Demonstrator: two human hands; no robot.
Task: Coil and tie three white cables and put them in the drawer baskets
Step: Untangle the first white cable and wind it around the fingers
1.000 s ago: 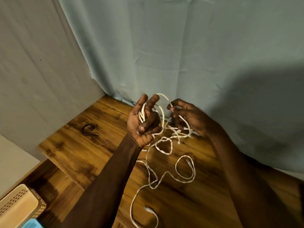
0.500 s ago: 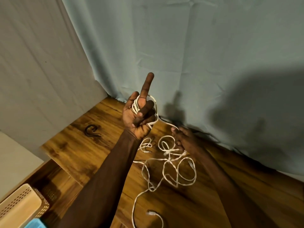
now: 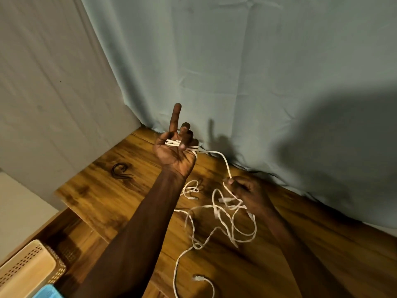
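Cable (image 3: 225, 166) stretches between two hands, loops tangled.

I can't see any words, numbers, labels or signs to read anywhere here.
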